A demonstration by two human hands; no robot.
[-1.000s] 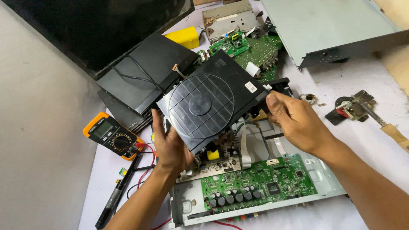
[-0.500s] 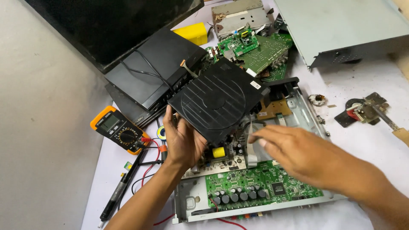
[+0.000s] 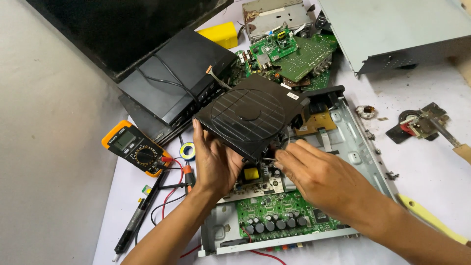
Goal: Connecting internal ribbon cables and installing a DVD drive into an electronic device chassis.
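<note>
Nearest the camera, the green circuit board (image 3: 279, 221) with its row of dark capacitors lies in the open metal chassis (image 3: 363, 147), which rests on the white desk (image 3: 431, 167). Just above it the two hands meet under the black disc drive unit (image 3: 252, 118). The left hand (image 3: 213, 162) is closed on the drive's near left edge, fingers up along its side, and holds it tilted clear of the chassis. The right hand (image 3: 319, 174) has changed most: a second ago it gripped the drive's right side, half a second ago it was crossing low over the board, and now its fingertips are pinched at the drive's near corner, where thin wires and a connector seem to sit. So the drive now hangs from the left hand alone, while the right hand appears to work on something small beneath it. The drive has also swung a little, its far end now over the brown board at the chassis's back.

What the right fingertips grip is hard to make out; the drive's overhang and the fingers cover it, and I cannot tell whether a plug or a ribbon is between them. The yellow part (image 3: 251, 172) under the drive is half hidden.

Farther left lie the yellow multimeter (image 3: 135, 147) with its probe leads; beyond, stacked black boxes (image 3: 171, 83), loose green boards (image 3: 299, 54) and a grey metal cover (image 3: 392, 29), cut off by the top edge.
</note>
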